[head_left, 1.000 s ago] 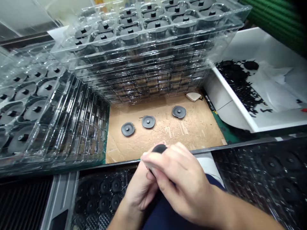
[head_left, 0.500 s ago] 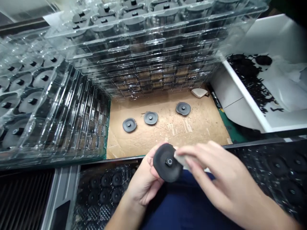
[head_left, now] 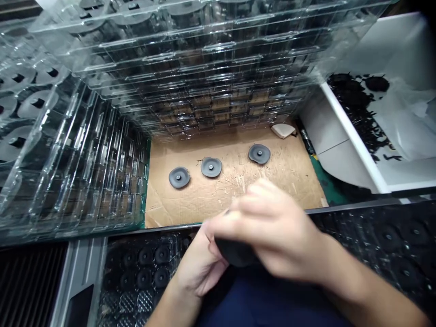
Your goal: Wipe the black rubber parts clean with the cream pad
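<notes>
My left hand (head_left: 200, 265) holds a round black rubber disc (head_left: 235, 252) from below, near the front edge of the bench. My right hand (head_left: 275, 227) lies over the disc and covers most of it; it is blurred, and whatever it grips is hidden. Three more grey discs (head_left: 179, 177) (head_left: 211, 167) (head_left: 259, 153) lie apart on a brown cardboard sheet (head_left: 279, 181) beyond my hands.
Tall stacks of clear plastic trays with discs stand at the back (head_left: 211, 68) and left (head_left: 51, 145). A white bin (head_left: 350, 136) with black scraps is at the right. Dark trays of discs sit low left (head_left: 143, 268) and right (head_left: 391, 240). A small beige pad (head_left: 282, 131) lies at the cardboard's far edge.
Half a second ago the disc faced up with my right hand at its right side; now my right hand has moved left over the disc and hides most of it.
</notes>
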Tool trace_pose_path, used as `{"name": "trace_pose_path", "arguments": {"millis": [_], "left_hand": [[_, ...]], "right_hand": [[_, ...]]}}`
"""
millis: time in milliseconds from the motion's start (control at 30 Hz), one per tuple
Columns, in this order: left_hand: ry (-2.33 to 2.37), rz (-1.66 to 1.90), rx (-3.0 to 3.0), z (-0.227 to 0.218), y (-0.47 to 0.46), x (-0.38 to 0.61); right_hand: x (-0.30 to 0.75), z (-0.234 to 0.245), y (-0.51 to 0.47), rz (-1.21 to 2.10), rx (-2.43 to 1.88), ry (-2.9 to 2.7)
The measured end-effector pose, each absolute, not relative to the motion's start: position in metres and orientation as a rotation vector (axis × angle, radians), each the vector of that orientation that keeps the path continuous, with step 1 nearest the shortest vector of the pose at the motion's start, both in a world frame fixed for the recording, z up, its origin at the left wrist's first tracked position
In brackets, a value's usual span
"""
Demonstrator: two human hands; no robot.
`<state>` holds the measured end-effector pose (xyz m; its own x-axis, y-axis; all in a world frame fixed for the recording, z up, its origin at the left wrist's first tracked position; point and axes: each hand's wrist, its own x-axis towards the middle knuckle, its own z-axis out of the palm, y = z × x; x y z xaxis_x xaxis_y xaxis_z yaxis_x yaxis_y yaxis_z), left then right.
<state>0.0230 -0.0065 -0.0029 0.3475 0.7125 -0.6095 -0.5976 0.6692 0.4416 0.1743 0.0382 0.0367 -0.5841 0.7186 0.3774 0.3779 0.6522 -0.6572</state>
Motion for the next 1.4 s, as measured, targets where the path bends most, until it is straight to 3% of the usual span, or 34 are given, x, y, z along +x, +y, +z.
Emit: {"name": "trace_pose_path", "arguments": {"millis": [167, 433, 667, 833, 1000, 1133, 1300, 1400], "left_hand": [[0.673, 0.858, 0.112, -0.004, -0.003, 0.018], [0.602, 0.911, 0.106, -0.017, -0.001, 0.009], [0.686, 0.954, 0.092, -0.011, 0.001, 0.015], [0.781, 0.991, 0.116, -0.013, -0.008, 0.021], [0.893, 0.999, 0.149, -0.014, -0.008, 0.017], [0.884, 0.978, 0.154, -0.010, -0.004, 0.017], [0.839, 0.958, 0.134, -0.012, -0.004, 0.010], [0.810, 0.938, 0.112, -0.013, -0.004, 0.012]], "right_hand": [[0.201, -0.009, 0.043, 0.917, -1.582, -1.819], [0.193, -0.056, -0.020, 1.224, -1.566, -1.787], [0.198, -0.013, 0.001, 0.977, -1.664, -1.606], [0.164, 0.032, 0.009, 0.628, -1.253, -1.870], [0.144, 0.040, 0.014, 0.922, -1.144, -2.131], [0.140, 0.030, 0.019, 0.609, -1.200, -2.012], [0.162, 0.032, 0.003, 0.907, -1.146, -2.102], [0.174, 0.041, 0.000, 0.699, -1.401, -2.133]]}}
